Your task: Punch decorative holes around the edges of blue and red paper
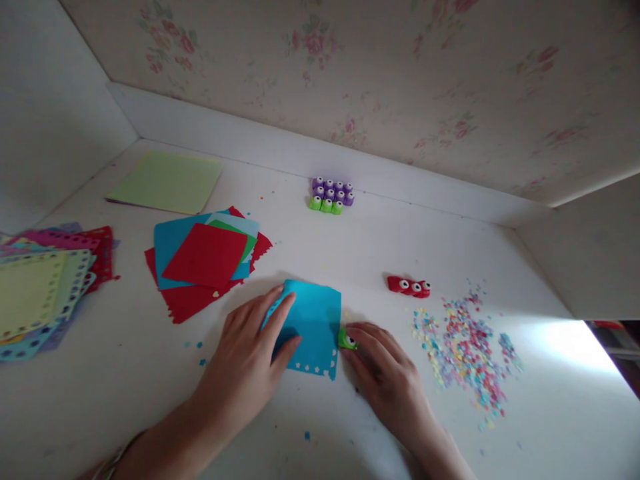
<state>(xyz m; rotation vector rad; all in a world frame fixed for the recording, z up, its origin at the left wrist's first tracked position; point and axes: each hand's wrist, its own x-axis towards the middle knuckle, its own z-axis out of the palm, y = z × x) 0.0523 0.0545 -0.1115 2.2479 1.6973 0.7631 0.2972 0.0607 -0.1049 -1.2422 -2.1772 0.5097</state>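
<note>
The sheet (pixel 314 313) lies flat between the two hands, and its right edge, which runs away from the body, is met by the punch (pixel 347 339). The punch is held to the right of the sheet, roughly midway up that edge, just beyond the holes cut near the lower right corner; whether the paper is already inside its slot cannot be told. No clear long axis is shown by the sheet. That edge is nearer to the right hand (pixel 387 373), by which the punch is pinched between thumb and fingers, closed down to its small width. By the left hand (pixel 253 340) nothing is clasped: its thumb and fingers are spread, and the sheet is pressed down at its left side. Along the bottom edge a row of holes is seen, while the upper part of the right edge looks plain.

Much of the left edge is covered by the left fingers, so only a few holes are made out there. The punch is partly hidden by the right fingertips, and its underside is not shown. At the picture's left border the punched stack (pixel 35 293) is cut off, and single pieces in the confetti (pixel 475 353) are too small to be told apart
</note>
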